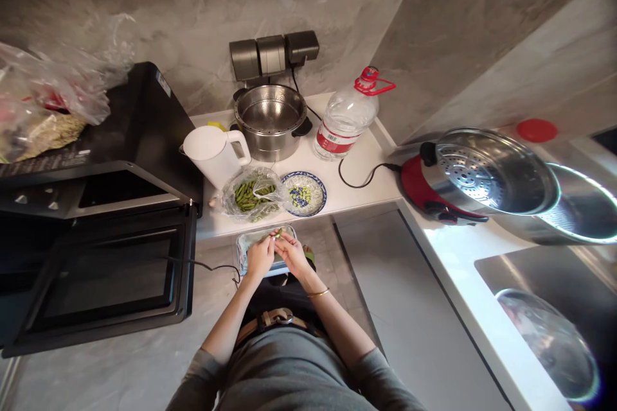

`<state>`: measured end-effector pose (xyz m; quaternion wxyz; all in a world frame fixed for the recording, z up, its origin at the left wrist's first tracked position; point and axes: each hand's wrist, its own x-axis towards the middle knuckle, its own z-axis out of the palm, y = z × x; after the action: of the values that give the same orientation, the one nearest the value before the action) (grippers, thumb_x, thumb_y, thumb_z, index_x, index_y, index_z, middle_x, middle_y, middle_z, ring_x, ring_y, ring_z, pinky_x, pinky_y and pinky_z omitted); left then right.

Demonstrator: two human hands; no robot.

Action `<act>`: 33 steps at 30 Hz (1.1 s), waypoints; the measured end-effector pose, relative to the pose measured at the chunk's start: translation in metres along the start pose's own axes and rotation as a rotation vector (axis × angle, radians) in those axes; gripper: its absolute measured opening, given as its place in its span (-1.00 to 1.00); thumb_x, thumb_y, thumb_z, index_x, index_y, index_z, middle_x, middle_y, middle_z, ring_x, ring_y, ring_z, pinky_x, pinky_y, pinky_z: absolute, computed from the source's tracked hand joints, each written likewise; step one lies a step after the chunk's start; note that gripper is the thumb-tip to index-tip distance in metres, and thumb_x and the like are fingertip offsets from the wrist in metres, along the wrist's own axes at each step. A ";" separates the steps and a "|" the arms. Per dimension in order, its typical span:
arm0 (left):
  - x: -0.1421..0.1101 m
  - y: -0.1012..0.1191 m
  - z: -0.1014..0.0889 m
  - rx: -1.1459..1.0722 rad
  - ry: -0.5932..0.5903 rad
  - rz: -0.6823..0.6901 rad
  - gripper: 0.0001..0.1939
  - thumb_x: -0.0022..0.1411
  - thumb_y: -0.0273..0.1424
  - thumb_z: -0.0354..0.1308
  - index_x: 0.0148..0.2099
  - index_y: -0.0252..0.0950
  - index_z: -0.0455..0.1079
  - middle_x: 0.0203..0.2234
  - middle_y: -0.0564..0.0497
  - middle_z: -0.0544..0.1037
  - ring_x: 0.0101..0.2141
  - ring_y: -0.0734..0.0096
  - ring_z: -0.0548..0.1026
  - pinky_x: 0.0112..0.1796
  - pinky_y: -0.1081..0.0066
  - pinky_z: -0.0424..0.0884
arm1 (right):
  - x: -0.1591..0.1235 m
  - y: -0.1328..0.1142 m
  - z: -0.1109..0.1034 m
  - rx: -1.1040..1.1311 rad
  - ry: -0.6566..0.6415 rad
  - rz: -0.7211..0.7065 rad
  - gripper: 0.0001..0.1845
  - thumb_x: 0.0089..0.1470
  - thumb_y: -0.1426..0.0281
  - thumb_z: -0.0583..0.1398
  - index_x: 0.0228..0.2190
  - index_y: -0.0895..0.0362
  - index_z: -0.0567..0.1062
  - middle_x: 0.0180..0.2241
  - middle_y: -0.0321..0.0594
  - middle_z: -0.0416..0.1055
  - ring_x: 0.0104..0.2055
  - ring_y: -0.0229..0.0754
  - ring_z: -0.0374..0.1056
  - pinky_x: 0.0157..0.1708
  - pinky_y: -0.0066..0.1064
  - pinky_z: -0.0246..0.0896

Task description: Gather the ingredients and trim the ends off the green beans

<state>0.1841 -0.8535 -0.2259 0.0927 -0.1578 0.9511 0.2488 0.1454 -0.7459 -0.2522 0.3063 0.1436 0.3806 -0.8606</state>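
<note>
My left hand (260, 256) and my right hand (292, 253) meet in front of my waist, fingertips pinched on one small green edamame pod (279, 233). Below them, partly hidden by my hands, is a lined bin (241, 241). On the counter just ahead, a clear plastic bag (229, 201) lies open with many green pods (247, 195) inside. Right beside it, a blue-rimmed patterned plate (321, 204) holds several shelled light green beans (301, 194).
A white pitcher (208, 153), a steel pot (272, 143) and a large water bottle (344, 122) stand behind. At left, an oven door (110, 276) hangs open. To the right are a red-based steamer (418, 186) and a sink (506, 270) with a clear lid or bowl (549, 340).
</note>
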 end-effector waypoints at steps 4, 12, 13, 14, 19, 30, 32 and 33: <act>0.001 -0.003 0.001 -0.038 0.019 0.029 -0.64 0.42 -0.35 -0.13 -0.01 -0.24 0.49 -0.19 -0.11 0.64 -0.24 0.28 0.58 -0.27 0.41 0.33 | -0.001 -0.004 -0.003 -0.044 -0.034 0.012 -0.60 -0.27 0.38 0.46 -0.29 0.13 0.58 -0.27 -0.17 0.61 -0.20 -0.15 0.54 -0.04 -0.30 0.42; 0.009 -0.010 0.007 -0.394 0.015 -0.101 -0.52 0.43 -0.32 -0.21 -0.38 -0.29 0.49 -0.46 -0.03 0.62 -0.41 0.37 0.52 -0.41 0.46 0.27 | 0.004 0.006 -0.005 -0.224 -0.076 -0.078 -0.49 -0.31 0.22 0.48 -0.22 0.03 0.61 -0.26 -0.25 0.62 -0.14 -0.06 0.51 0.04 -0.16 0.35; 0.009 -0.011 0.007 -0.363 0.020 -0.109 -0.51 0.43 -0.30 -0.20 -0.38 -0.30 0.49 -0.46 -0.05 0.62 -0.42 0.36 0.53 -0.41 0.45 0.26 | 0.005 0.008 -0.005 -0.234 -0.079 -0.083 -0.51 -0.31 0.21 0.47 -0.23 0.03 0.61 -0.26 -0.26 0.61 -0.13 -0.05 0.51 0.04 -0.15 0.34; 0.008 -0.011 0.006 -0.313 0.024 -0.112 -0.51 0.43 -0.28 -0.19 -0.37 -0.30 0.50 -0.46 -0.06 0.62 -0.42 0.34 0.53 -0.41 0.44 0.25 | 0.005 0.010 -0.005 -0.232 -0.076 -0.086 -0.52 -0.30 0.21 0.47 -0.25 0.03 0.61 -0.26 -0.27 0.61 -0.12 -0.04 0.51 0.05 -0.14 0.34; 0.004 -0.011 0.002 -0.037 0.047 -0.058 -0.56 0.43 -0.29 -0.15 -0.23 -0.29 0.56 -0.37 -0.15 0.65 -0.35 0.26 0.58 -0.37 0.41 0.24 | 0.005 0.012 -0.001 -0.159 -0.047 -0.072 -0.53 -0.32 0.24 0.47 -0.27 0.05 0.62 -0.27 -0.26 0.61 -0.15 -0.06 0.51 0.03 -0.14 0.36; 0.010 -0.015 0.008 -0.386 0.010 -0.014 -0.53 0.36 -0.20 -0.13 -0.52 -0.27 0.36 -0.62 0.00 0.48 -0.52 0.39 0.43 -0.45 0.44 0.15 | 0.006 0.009 -0.008 -0.148 -0.023 -0.049 -0.52 -0.36 0.23 0.50 -0.30 0.11 0.64 -0.35 -0.24 0.60 -0.19 -0.12 0.52 -0.01 -0.22 0.39; 0.012 -0.015 0.012 -0.544 -0.004 -0.057 -0.49 0.33 -0.11 -0.11 -0.61 -0.25 0.21 -0.71 0.06 0.34 -0.59 0.44 0.32 -0.49 0.44 0.11 | 0.008 0.009 -0.011 -0.183 -0.025 -0.054 -0.49 -0.38 0.20 0.51 -0.30 0.12 0.64 -0.39 -0.25 0.59 -0.24 -0.12 0.51 -0.04 -0.19 0.40; 0.014 -0.015 0.014 -0.628 -0.023 -0.094 -0.47 0.30 -0.05 -0.09 -0.63 -0.24 0.14 -0.74 0.09 0.26 -0.63 0.48 0.26 -0.52 0.44 0.08 | 0.009 0.009 -0.012 -0.205 -0.029 -0.058 -0.48 -0.39 0.18 0.50 -0.31 0.12 0.64 -0.40 -0.26 0.58 -0.27 -0.13 0.51 -0.06 -0.19 0.41</act>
<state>0.1781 -0.8626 -0.2480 0.0615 -0.2198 0.8182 0.5277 0.1444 -0.7457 -0.2698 0.2997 0.0881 0.4661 -0.8277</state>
